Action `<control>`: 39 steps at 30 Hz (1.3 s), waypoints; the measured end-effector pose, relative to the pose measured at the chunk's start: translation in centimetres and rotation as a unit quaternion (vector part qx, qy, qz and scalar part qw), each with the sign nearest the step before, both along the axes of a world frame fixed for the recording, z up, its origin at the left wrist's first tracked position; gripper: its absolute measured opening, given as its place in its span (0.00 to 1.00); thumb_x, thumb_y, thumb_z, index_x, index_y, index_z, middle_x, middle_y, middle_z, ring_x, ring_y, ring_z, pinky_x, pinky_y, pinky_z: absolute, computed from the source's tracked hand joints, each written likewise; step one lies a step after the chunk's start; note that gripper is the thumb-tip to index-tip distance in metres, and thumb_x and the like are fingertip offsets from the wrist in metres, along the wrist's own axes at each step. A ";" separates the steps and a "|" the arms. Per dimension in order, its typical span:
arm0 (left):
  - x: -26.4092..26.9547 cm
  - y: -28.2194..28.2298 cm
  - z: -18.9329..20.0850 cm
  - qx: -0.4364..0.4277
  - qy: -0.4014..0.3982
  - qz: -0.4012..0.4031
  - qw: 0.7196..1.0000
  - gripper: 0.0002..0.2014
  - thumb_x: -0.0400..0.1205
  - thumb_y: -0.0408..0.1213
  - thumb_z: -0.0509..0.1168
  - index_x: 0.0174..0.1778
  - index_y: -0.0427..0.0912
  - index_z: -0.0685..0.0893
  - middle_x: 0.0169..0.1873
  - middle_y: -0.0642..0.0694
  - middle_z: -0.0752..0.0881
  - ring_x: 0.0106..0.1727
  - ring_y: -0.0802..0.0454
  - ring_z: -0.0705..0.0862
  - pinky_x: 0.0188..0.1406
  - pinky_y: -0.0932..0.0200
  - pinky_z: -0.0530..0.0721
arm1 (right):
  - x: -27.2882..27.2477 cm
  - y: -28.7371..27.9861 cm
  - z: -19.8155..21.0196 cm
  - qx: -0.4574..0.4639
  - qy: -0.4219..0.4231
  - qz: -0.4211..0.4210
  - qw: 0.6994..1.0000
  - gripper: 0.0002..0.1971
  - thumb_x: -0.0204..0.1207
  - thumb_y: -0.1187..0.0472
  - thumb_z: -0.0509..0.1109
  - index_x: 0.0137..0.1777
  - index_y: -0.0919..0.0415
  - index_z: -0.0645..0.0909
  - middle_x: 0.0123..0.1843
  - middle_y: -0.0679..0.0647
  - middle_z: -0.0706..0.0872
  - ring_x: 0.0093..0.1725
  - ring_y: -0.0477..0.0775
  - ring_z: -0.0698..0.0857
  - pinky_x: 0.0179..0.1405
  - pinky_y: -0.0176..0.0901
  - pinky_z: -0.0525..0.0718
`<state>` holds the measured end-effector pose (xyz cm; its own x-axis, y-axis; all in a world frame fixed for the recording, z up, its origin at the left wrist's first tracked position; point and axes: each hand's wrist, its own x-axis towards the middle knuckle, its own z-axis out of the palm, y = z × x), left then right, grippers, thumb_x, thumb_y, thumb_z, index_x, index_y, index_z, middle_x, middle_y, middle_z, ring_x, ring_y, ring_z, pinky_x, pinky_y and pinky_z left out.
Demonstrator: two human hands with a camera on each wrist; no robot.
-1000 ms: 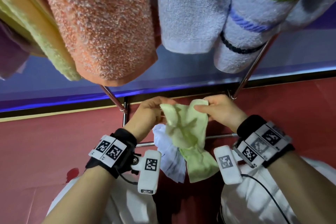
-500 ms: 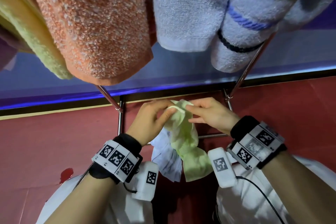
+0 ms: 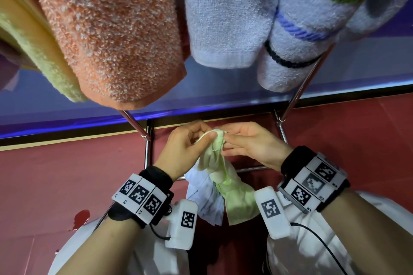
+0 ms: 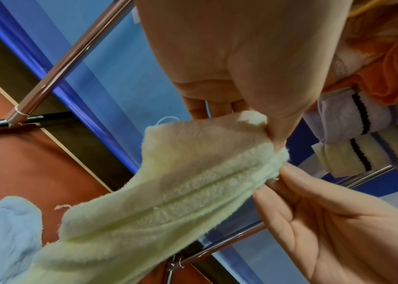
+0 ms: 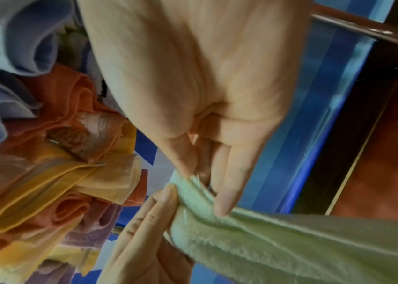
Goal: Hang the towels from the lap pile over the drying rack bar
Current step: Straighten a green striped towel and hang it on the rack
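A pale green towel (image 3: 225,176) hangs bunched between my hands above my lap. My left hand (image 3: 190,143) pinches its top edge from the left, and my right hand (image 3: 248,143) pinches the same edge just to the right. The left wrist view shows the pale green towel (image 4: 168,196) held at its hem by thumb and finger. In the right wrist view the pale green towel (image 5: 278,242) runs out from my fingers. A light blue towel (image 3: 205,196) lies under it on my lap. Overhead, an orange towel (image 3: 107,29) and a white striped towel (image 3: 290,29) hang on the rack.
The rack's chrome legs (image 3: 134,123) and a low cross bar (image 3: 252,168) stand just beyond my hands. A yellow-green towel (image 3: 33,51) hangs at the far left. The floor is red (image 3: 55,174), with a blue panel (image 3: 223,96) behind the rack.
My hands have drawn closer together at the top of the green towel, which is now more bunched, and they have risen slightly toward the rack.
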<state>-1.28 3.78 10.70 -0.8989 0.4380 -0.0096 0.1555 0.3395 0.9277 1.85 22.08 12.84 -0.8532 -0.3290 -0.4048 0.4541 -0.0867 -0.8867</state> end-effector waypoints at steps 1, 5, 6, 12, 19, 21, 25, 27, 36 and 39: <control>0.0 0.0 0.1 -0.002 -0.004 0.005 1.000 0.16 0.77 0.51 0.65 0.40 0.40 0.83 0.27 0.39 0.86 0.28 0.46 0.79 0.34 0.48 0.81 | 0.0 -0.1 0.0 0.001 0.005 0.007 1.000 0.13 0.84 0.69 0.59 0.60 0.56 0.82 0.55 0.54 0.89 0.53 0.49 0.89 0.56 0.40 0.86; -0.1 0.0 -0.1 -0.007 -0.031 0.037 0.999 0.13 0.75 0.50 0.69 0.35 0.44 0.80 0.19 0.49 0.78 0.23 0.54 0.71 0.28 0.57 0.72 | 0.1 -0.6 -0.1 0.049 0.040 0.001 0.998 0.12 0.80 0.70 0.65 0.60 0.61 0.83 0.57 0.64 0.88 0.53 0.51 0.87 0.55 0.38 0.84; -0.1 -0.1 -0.2 -0.006 -0.032 0.039 0.999 0.15 0.74 0.53 0.70 0.35 0.45 0.79 0.19 0.49 0.78 0.23 0.53 0.71 0.28 0.57 0.72 | 0.1 -0.7 -0.2 0.065 0.053 -0.012 0.996 0.10 0.79 0.68 0.67 0.57 0.60 0.84 0.53 0.61 0.90 0.50 0.48 0.87 0.51 0.36 0.84; -0.6 -0.9 -1.0 -0.083 -0.039 0.031 0.995 0.24 0.69 0.67 0.67 0.52 0.53 0.79 0.38 0.45 0.90 0.40 0.48 0.88 0.45 0.44 0.86 | -0.8 -0.1 -0.5 0.104 0.091 -0.086 0.987 0.09 0.79 0.70 0.67 0.47 0.56 0.84 0.43 0.51 0.88 0.37 0.37 0.85 0.39 0.29 0.80; -0.7 -1.8 -1.2 -0.314 0.090 0.027 0.945 0.09 0.78 0.39 0.68 0.43 0.35 0.82 0.37 0.40 0.85 0.43 0.38 0.82 0.35 0.58 0.66 | -0.9 1.5 -0.6 0.207 0.146 -0.108 0.961 0.13 0.77 0.72 0.67 0.43 0.52 0.84 0.38 0.48 0.88 0.36 0.38 0.84 0.42 0.32 0.81; -0.8 -1.7 -0.8 -0.288 0.113 0.057 0.949 0.08 0.77 0.36 0.70 0.43 0.34 0.85 0.40 0.37 0.85 0.46 0.38 0.81 0.39 0.59 0.65 | -0.8 2.0 -1.4 0.282 0.168 -0.115 0.938 0.13 0.76 0.70 0.68 0.41 0.49 0.84 0.40 0.48 0.88 0.40 0.43 0.85 0.48 0.41 0.82; -1.2 -1.4 -1.1 -0.292 0.143 0.076 0.942 0.17 0.72 0.52 0.66 0.45 0.44 0.90 0.47 0.38 0.82 0.55 0.36 0.76 0.50 0.62 0.60 | -1.0 3.0 -1.9 0.362 0.170 -0.105 0.910 0.07 0.77 0.66 0.66 0.46 0.55 0.85 0.39 0.49 0.87 0.41 0.48 0.83 0.53 0.53 0.83; -1.2 -1.2 -1.3 -0.335 0.161 0.056 0.927 0.23 0.69 0.62 0.61 0.41 0.48 0.90 0.49 0.41 0.82 0.58 0.37 0.76 0.53 0.59 0.61 | -1.1 3.4 -2.3 0.387 0.156 -0.108 0.902 0.07 0.77 0.66 0.66 0.48 0.57 0.85 0.39 0.49 0.85 0.42 0.52 0.83 0.55 0.60 0.84; 0.2 1.3 0.1 -0.050 -0.160 0.140 0.976 0.07 0.81 0.37 0.68 0.48 0.44 0.74 0.34 0.41 0.81 0.26 0.46 0.80 0.24 0.52 0.86 | -0.2 1.8 -1.8 0.429 0.161 -0.149 0.876 0.06 0.70 0.59 0.75 0.46 0.57 0.90 0.41 0.53 0.92 0.39 0.43 0.88 0.48 0.39 0.84; 0.4 1.9 1.1 0.018 -0.206 0.121 0.971 0.05 0.84 0.31 0.63 0.52 0.40 0.73 0.31 0.40 0.83 0.25 0.45 0.85 0.25 0.53 0.87 | -0.4 0.5 -2.0 0.388 0.138 -0.102 0.906 0.06 0.70 0.60 0.77 0.47 0.56 0.88 0.33 0.46 0.88 0.26 0.29 0.80 0.36 0.28 0.78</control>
<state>-0.86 5.72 11.78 -0.8984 0.2206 -0.3799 -0.3126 0.2864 0.9057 1.46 22.63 10.80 -0.9680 0.1387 -0.2091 0.2509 0.5541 -0.7938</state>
